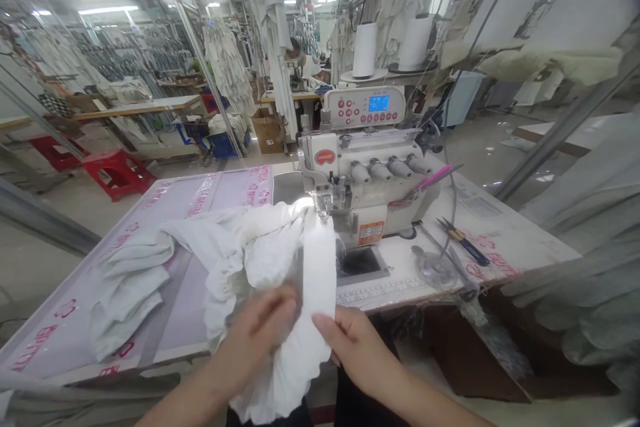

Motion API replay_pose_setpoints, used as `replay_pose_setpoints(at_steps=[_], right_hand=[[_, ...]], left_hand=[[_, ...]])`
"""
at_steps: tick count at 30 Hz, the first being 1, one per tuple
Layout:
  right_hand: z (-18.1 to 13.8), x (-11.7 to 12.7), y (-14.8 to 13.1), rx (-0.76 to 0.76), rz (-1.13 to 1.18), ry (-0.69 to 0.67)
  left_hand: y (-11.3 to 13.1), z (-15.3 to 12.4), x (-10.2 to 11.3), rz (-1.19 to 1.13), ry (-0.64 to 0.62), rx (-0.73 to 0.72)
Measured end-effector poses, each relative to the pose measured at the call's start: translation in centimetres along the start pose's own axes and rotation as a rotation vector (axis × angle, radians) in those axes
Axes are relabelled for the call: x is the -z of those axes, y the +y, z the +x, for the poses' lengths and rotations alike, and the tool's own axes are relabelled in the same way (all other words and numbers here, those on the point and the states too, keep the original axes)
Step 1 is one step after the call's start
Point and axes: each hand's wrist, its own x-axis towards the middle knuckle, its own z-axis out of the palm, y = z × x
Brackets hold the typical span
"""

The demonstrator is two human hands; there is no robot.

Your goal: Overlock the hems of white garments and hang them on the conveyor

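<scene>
A white ruffled garment (260, 253) lies bunched on the sewing table (65, 327), and its edge runs up under the presser foot of a white overlock machine (370, 180). My left hand (260, 340) lies on the cloth near the table's front edge, fingers curled into the fabric. My right hand (350, 343) pinches the cloth's right edge just below the needle area. A flat white strip of the garment stretches from my hands to the machine.
Scissors (463, 240) and a clear disc (433, 267) lie on the table right of the machine. Two thread cones (365, 50) stand behind it. Red stools (117, 173) sit on the floor at left. Grey-white fabric piles (590, 280) hang at right.
</scene>
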Motion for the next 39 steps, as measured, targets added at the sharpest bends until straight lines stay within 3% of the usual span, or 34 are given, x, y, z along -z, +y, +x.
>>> replay_pose_setpoints(at_steps=[2, 3, 4, 6, 9, 14, 21, 25, 26, 28, 31, 35, 39], right_hand=[[0.1, -0.1, 0.2, 0.037, -0.005, -0.012], [0.2, -0.1, 0.3, 0.056, -0.007, -0.019], [0.2, -0.2, 0.4, 0.067, -0.009, -0.018], [0.1, -0.4, 0.7, 0.065, -0.018, -0.005], [0.0, -0.5, 0.9, 0.032, -0.027, 0.001], [1.1, 0.1, 0.5, 0.017, -0.03, 0.014], [3.9, 1.4, 0.0, 0.025, 0.016, 0.065], [4.9, 1.5, -0.5, 0.029, -0.036, 0.083], [5.1, 1.4, -0.5, 0.033, -0.033, 0.08], [5.5, 1.0, -0.5, 0.058, 0.021, 0.068], [6.0, 0.2, -0.3, 0.111, 0.195, 0.077], [6.1, -0.4, 0.1, 0.151, 0.241, 0.12], [4.7, 0.0, 1.0, 0.172, 0.074, 0.05]], left_hand=[[-1.0, 2.3, -0.1, 0.148, 0.43, 0.006], [-1.5, 3.3, -0.1, 0.253, 0.526, 0.013], [-1.9, 4.1, 0.1, 0.348, 0.536, 0.024], [-2.5, 4.8, 0.7, 0.462, 0.418, 0.047], [-2.6, 4.1, 2.3, 0.414, 0.345, 0.003], [-1.1, 3.0, 4.4, 0.35, 0.428, -0.118], [-0.5, 6.3, 5.8, 0.463, 0.532, -0.184], [0.9, 6.6, 5.5, 0.547, 0.668, -0.251], [1.6, 6.2, 5.0, 0.558, 0.65, -0.307], [3.1, 5.2, 3.5, 0.581, 0.497, -0.4], [4.8, 4.8, 1.2, 0.648, 0.271, -0.42], [5.3, 6.1, 0.1, 0.742, 0.279, -0.398], [5.4, 7.0, 1.5, 0.789, 0.239, -0.42]])
